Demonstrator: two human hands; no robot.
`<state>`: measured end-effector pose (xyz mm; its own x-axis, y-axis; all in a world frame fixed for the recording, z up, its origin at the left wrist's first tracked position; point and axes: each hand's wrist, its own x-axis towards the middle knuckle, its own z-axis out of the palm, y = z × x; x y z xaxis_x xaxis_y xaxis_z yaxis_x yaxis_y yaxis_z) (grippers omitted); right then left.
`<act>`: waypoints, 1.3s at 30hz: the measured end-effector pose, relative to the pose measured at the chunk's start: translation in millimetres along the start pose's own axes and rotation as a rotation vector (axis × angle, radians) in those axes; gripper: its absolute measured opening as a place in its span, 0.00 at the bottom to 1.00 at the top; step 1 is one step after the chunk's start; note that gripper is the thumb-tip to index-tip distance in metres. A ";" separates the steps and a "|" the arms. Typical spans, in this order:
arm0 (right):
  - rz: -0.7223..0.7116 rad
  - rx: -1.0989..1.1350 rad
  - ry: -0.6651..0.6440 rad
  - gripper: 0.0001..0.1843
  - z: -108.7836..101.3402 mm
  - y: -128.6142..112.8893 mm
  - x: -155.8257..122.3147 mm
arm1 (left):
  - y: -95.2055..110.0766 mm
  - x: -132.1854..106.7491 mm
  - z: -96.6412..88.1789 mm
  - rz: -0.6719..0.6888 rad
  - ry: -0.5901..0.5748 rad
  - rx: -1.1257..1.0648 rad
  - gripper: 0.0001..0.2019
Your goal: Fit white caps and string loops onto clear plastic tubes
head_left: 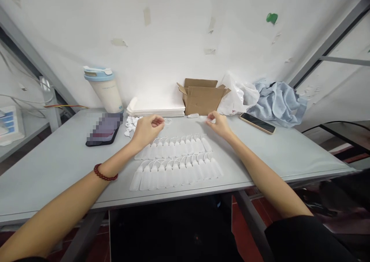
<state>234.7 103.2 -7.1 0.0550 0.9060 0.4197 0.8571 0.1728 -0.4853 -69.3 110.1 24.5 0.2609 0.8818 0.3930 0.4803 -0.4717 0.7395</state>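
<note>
Two rows of small white plastic pieces [176,162] lie side by side on the grey table [58,158] in front of me. My left hand [147,129] hovers over the far left end of the back row, fingers curled into a pinch on something small I cannot make out. My right hand [218,124] is past the right end of the rows, fingers pinched on a small white piece. A loose white piece [192,115] lies between my hands near the cardboard box [200,96]. A red bead bracelet is on my left wrist.
A pile of small white parts [130,124] and a dark tablet [104,130] lie left. Behind stand a blue-lidded tumbler [104,88], stacked white trays [156,108], a white plastic bag [238,94], a blue cloth [277,100] and a phone [257,122].
</note>
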 end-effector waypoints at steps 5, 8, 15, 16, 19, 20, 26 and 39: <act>-0.093 0.295 0.001 0.15 -4.1 -43.0 -21.9 | 11.1 -7.3 3.9 -0.101 -0.010 -0.326 0.15; -0.167 0.335 -0.018 0.15 -2.1 -62.2 -32.9 | 18.3 -12.2 6.1 -0.180 -0.034 -0.491 0.13; -0.364 0.246 -0.012 0.13 2.6 -81.1 -45.7 | 29.2 -18.3 10.2 -0.327 -0.088 -0.933 0.07; -0.376 0.252 -0.016 0.12 2.6 -82.9 -46.9 | 30.0 -19.0 10.6 -0.343 -0.104 -0.953 0.07; -0.395 0.293 -0.019 0.12 1.9 -88.3 -50.2 | 31.9 -20.9 11.6 -0.372 -0.142 -0.962 0.05; -0.393 0.309 -0.016 0.12 1.4 -90.0 -51.1 | 32.4 -21.4 11.8 -0.374 -0.151 -0.961 0.05; -0.360 0.371 0.007 0.12 0.0 -95.0 -53.6 | 32.6 -23.1 13.0 -0.388 -0.176 -0.963 0.07; -0.448 0.437 0.022 0.10 3.7 -92.4 -53.4 | 31.8 -27.6 18.2 -0.287 -0.235 -0.795 0.10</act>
<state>150.7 40.3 12.5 -0.2466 0.7012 0.6690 0.5106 0.6807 -0.5252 -46.0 70.7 27.1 0.4272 0.9010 0.0751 -0.1493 -0.0116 0.9887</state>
